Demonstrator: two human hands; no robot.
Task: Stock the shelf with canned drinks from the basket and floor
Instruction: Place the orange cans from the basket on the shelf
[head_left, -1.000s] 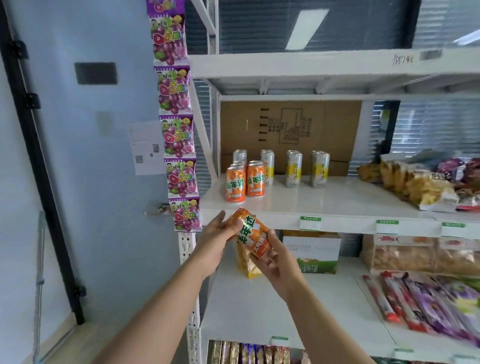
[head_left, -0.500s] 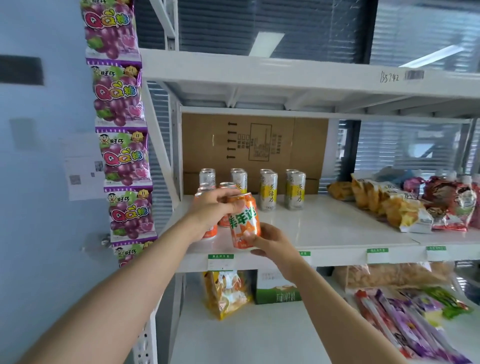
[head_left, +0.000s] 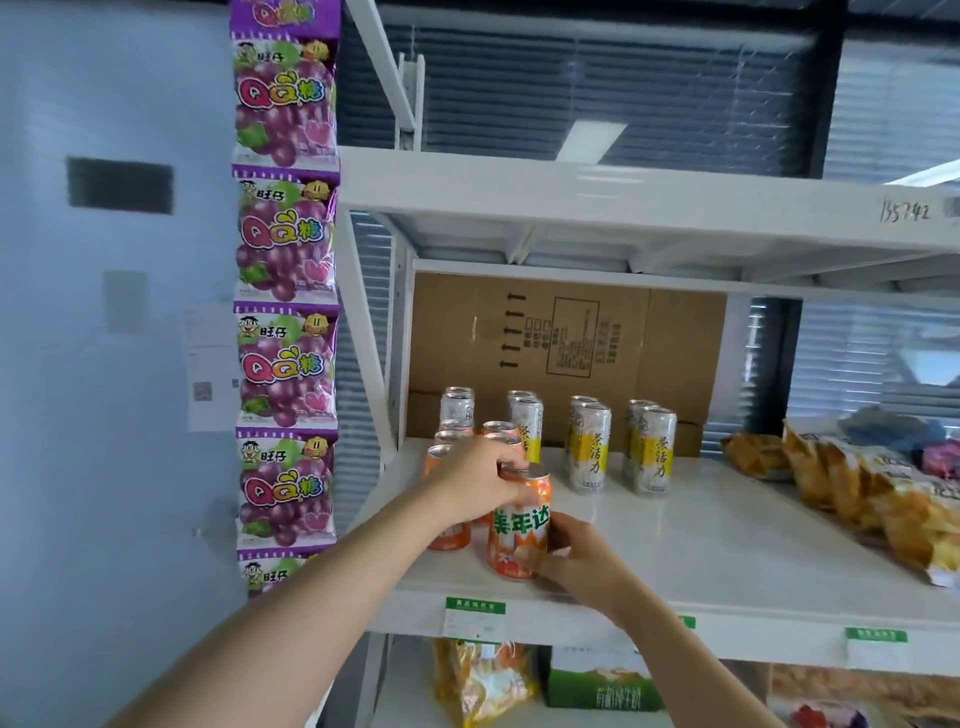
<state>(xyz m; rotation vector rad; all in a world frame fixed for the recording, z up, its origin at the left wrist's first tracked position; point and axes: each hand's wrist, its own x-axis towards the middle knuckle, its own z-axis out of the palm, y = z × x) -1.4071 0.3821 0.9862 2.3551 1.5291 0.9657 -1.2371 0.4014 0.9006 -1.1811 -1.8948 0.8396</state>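
An orange drink can (head_left: 519, 530) stands upright near the front edge of the white shelf (head_left: 701, 561). My left hand (head_left: 475, 483) grips its top from the left. My right hand (head_left: 576, 564) holds its lower right side. Behind my left hand stand more orange cans (head_left: 451, 535) in rows, partly hidden. Further back are several tall white and yellow cans (head_left: 649, 452). No basket or floor is in view.
A cardboard box (head_left: 566, 338) fills the back of the shelf. Snack bags (head_left: 857, 488) lie on the shelf's right side. A strip of purple candy packets (head_left: 285, 364) hangs at the left post. Bags and a green carton (head_left: 597, 686) sit on the shelf below.
Both hands raised the tilted orange can from below the shelf edge, turned it upright and brought it down onto the shelf front. The view moved closer and upward.
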